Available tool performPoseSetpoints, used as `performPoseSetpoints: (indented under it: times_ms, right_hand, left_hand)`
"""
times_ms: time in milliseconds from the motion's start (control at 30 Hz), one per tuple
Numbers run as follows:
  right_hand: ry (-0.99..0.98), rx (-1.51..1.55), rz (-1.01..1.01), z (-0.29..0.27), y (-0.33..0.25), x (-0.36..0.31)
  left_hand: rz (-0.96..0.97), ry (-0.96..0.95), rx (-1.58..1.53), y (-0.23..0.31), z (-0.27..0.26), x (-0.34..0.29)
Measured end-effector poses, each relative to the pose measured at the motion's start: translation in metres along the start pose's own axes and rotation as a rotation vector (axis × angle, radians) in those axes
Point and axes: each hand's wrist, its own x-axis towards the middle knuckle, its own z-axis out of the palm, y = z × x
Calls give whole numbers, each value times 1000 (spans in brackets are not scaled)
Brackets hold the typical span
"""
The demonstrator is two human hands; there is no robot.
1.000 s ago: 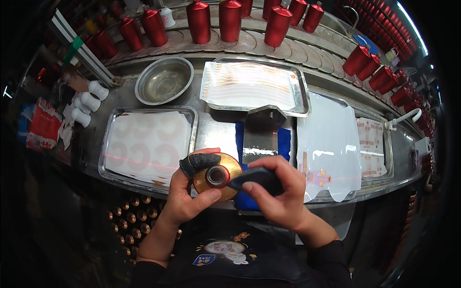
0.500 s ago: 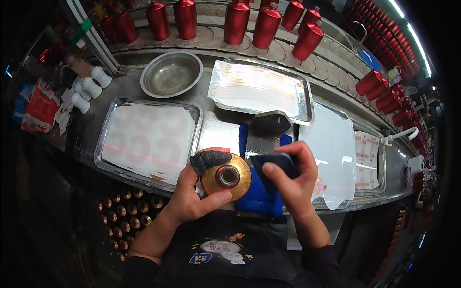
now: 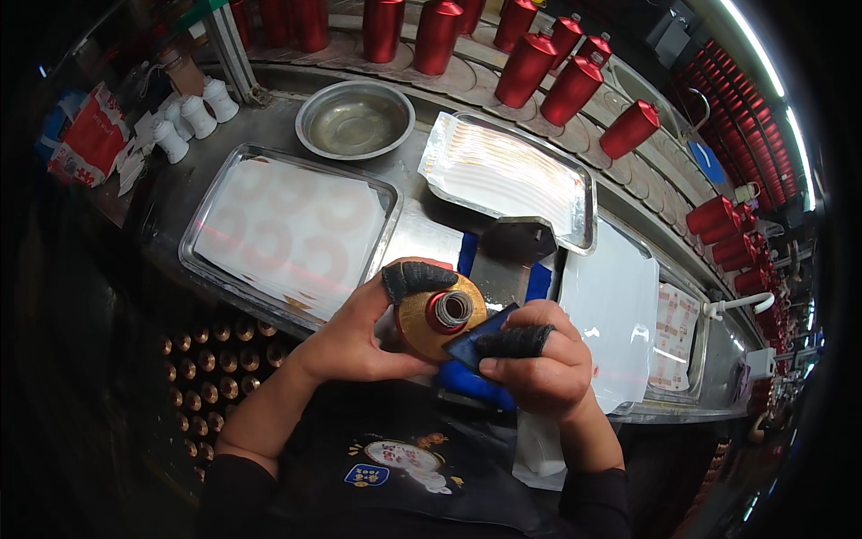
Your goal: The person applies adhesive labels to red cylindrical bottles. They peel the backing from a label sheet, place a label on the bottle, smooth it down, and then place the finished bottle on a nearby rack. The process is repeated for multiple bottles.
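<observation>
My left hand [image 3: 352, 340] is wrapped round an uncapped bottle [image 3: 418, 322] whose gold shoulder and open threaded neck face up at me. A black finger cover on that hand lies across the gold top. In my right hand [image 3: 549, 382] is a dark blue flat scraper [image 3: 469, 346], its edge against the gold shoulder just right of the neck. The right index finger also wears a black cover. Behind the bottle stands a dark metal stand [image 3: 519, 239] over blue material [image 3: 476, 384]. The bottle's body is hidden beneath its shoulder.
At the left lies a metal tray [image 3: 187, 241] with ring-printed sheets; behind it, a metal bowl [image 3: 356, 119]. Another tray [image 3: 588, 193] holds gold-striped sheets. White sheets [image 3: 611, 310] lie at the right. Red bottles [image 3: 440, 36] line the conveyor [image 3: 341, 74]. White bottles [image 3: 197, 117] stand far left.
My right hand has turned over and brought the scraper left onto the bottle's gold shoulder. The bottle has tilted slightly. The whole view has swung, and red bottles on the conveyor have shifted.
</observation>
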Motion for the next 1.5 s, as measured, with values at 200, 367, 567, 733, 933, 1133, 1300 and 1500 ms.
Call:
performPoseSetpoints:
  times_ms: [200,367,567,733,933,1133,1300,1500]
  right_hand:
    - [50,20,41,17,-17,3]
    - [177,-124,89,26,-28,-1]
    - [20,-7,67,19,-31,1]
    - [147,-162,173,17,-26,-3]
    - [161,-176,185,22,-22,-9]
    - [147,-170,211,23,-28,-3]
    - [134,-171,152,30,-31,1]
    - [167,-167,179,36,-33,3]
  left_hand:
    - [142,195,218,1,21,-5]
    - [226,433,456,-6,48,-10]
    - [230,535,499,-10,58,-9]
    - [24,302,-179,-3,35,-9]
    - [-86,133,-415,-6,27,-6]
    - [100,96,-137,-21,19,-9]
    - [308,535,485,-17,56,-6]
    - [194,249,213,-1,23,3]
